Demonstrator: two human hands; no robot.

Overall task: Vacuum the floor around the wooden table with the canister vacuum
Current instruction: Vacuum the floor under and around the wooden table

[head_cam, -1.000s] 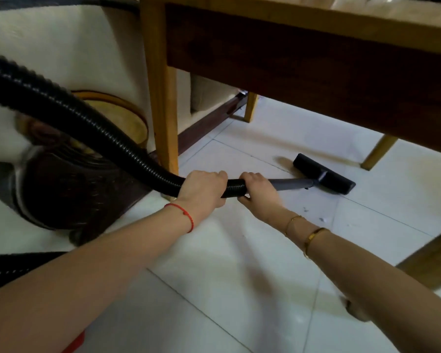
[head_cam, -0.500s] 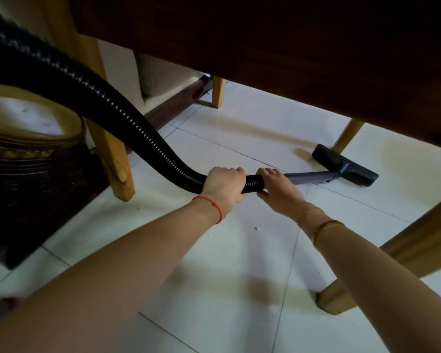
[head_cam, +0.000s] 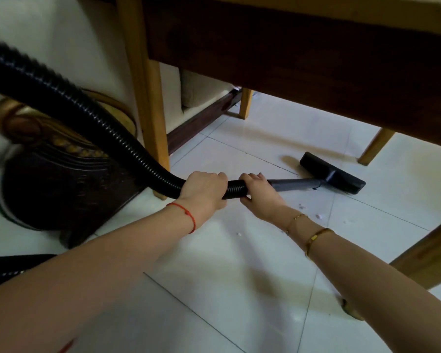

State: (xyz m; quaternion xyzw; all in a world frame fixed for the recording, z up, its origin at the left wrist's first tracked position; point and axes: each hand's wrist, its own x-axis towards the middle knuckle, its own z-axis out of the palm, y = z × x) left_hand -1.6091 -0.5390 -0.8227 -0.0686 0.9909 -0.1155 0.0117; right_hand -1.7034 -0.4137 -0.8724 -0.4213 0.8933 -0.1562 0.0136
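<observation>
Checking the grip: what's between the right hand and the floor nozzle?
Only the grey wand, running from the right hand to the floor nozzle, in the head view.

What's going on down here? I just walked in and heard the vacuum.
A person is vacuuming under the wooden table. The left hand grips the black ribbed hose; the right hand holds it where the grey wand begins. The floor nozzle sits flat on the tiles beneath the table. A few white crumbs lie nearer, not yet picked up.

Both hands grip hose [head_cam: 87,118]; nozzle [head_cam: 332,173] flat on floor [head_cam: 239,263].
</observation>
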